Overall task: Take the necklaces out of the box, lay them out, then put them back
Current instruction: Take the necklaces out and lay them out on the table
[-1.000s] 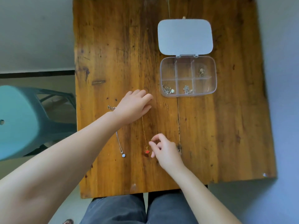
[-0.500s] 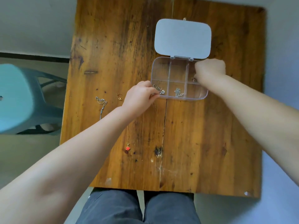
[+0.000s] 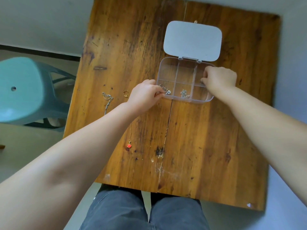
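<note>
A clear six-compartment box [image 3: 166, 69] stands on the wooden table [image 3: 199, 138], its grey lid [image 3: 192, 40] open and lying flat behind it. My left hand [image 3: 145, 96] pinches the box's front-left corner, beside a silver necklace [image 3: 166, 90] in that compartment. My right hand [image 3: 218, 78] reaches into the back-right compartment, fingertips closed on a small necklace there that is mostly hidden. Another silver necklace [image 3: 184, 94] lies in the front middle compartment. On the table lie a silver chain [image 3: 108, 100] and a gold chain with a red pendant [image 3: 129, 145], both partly under my left forearm.
A teal plastic stool [image 3: 21, 90] stands on the floor just left of the table. My knees in dark trousers [image 3: 144, 211] are at the table's near edge. The table's right edge is close to the box.
Both hands left the red-pendant necklace and moved up to the box. The left hand went to its front-left corner and the right into the back-right compartment. The laid-out necklaces have not moved.
</note>
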{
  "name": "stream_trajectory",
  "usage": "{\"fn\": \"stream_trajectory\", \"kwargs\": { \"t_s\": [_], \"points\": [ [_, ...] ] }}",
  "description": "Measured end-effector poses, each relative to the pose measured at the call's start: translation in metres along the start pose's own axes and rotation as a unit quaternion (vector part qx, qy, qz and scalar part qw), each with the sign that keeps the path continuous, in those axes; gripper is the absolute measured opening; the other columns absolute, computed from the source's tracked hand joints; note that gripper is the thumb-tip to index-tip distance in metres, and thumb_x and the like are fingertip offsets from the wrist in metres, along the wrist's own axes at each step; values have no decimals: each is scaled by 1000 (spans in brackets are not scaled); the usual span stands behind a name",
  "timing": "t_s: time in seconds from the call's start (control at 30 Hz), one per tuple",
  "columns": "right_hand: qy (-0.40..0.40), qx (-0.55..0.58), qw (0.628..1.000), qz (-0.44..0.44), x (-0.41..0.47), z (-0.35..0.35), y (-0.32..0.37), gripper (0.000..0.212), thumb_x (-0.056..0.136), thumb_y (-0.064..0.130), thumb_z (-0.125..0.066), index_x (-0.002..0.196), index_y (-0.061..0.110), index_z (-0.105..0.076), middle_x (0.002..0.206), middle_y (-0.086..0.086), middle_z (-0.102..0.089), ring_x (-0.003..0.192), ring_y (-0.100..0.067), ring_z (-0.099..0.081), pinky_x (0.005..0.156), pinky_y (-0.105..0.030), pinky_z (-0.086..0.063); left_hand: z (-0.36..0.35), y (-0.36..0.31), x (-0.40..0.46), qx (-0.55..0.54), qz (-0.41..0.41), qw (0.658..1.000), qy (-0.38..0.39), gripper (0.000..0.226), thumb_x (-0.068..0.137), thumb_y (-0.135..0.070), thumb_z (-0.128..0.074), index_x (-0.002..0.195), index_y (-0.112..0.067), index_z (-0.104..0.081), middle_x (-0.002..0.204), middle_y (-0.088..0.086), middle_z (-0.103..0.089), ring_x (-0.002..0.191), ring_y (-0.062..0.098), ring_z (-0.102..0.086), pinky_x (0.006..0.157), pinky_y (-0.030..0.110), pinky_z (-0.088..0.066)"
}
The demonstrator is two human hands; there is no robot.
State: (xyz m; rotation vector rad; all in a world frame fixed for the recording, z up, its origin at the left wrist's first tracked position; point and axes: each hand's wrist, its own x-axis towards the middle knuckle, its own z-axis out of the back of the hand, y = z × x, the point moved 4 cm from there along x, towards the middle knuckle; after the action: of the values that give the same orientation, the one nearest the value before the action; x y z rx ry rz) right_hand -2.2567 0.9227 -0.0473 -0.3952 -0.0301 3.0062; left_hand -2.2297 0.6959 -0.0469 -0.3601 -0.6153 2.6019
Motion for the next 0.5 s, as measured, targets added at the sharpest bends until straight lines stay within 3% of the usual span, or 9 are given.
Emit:
{"fn": "stream_trajectory", "kwargs": {
  "t_s": [0.1, 0.17, 0.23, 0.3, 0.37, 0.43, 0.5],
  "points": [
    [-22, 155, 988, -3, -15, 23, 1, 20, 94, 30, -53, 100, 12, -61, 95, -8, -65, 84, -27, -59, 63, -34, -43, 4, -3, -2, 41, 7, 999, -1, 26, 91, -27, -58, 111, -13, -65, 91, 9, -53, 93, 30, -50, 65, 34, -36],
    [-3, 303, 953, 20, -28, 45, 7, 18, 92, 30, -56, 98, 14, -61, 94, -3, -64, 83, -19, -60, 67, -33, -49, 10, -15, -3, 43, -8, 999, -30, 40, 89, -28, -59, 126, -14, -53, 105, 11, -54, 100, 30, -49, 73, 34, -38],
    [46, 425, 902, 66, -48, 68, 21, 12, 92, 29, -57, 96, 17, -59, 88, 1, -68, 73, -11, -67, 61, -22, -54, 18, -38, -1, -73, -40, 996, -38, 55, 87, -26, -62, 136, -15, -41, 127, 12, -51, 117, 27, -46, 91, 35, -41],
    [79, 513, 846, 123, -68, 87, 32, 8, 93, 26, -58, 95, 19, -58, 82, 2, -72, 66, -11, -70, 55, -17, -54, 25, -63, 1, -218, -63, 974, 4, 48, 88, -20, -60, 133, -13, -45, 140, 9, -43, 129, 20, -39, 104, 30, -34],
    [84, 597, 786, 138, -85, 99, 35, 2, 92, 23, -59, 93, 21, -59, 78, 0, -73, 64, -13, -69, 53, -17, -53, 32, -74, 1, -292, -52, 954, 51, 23, 93, -17, -53, 112, -9, -62, 128, 3, -54, 115, 5, -48, 95, 24, -39],
    [108, 705, 693, 104, -101, 97, 30, 5, 90, 17, -60, 91, 22, -61, 74, 1, -69, 61, -10, -64, 49, -16, -49, 36, -69, -2, -341, -8, 934, 103, 28, 97, -25, -46, 92, -7, -67, 90, -9, -65, 78, -8, -55, 73, 19, -44],
    [150, 806, 570, 46, -119, 83, 28, 9, 87, 14, -61, 89, 23, -62, 72, 2, -65, 60, -6, -58, 44, -14, -44, 41, -52, -7, -383, 20, 909, 162, 37, 98, -31, -42, 82, -5, -62, 79, -9, -68, 78, -6, -61, 81, 19, -44]
  ]
}}
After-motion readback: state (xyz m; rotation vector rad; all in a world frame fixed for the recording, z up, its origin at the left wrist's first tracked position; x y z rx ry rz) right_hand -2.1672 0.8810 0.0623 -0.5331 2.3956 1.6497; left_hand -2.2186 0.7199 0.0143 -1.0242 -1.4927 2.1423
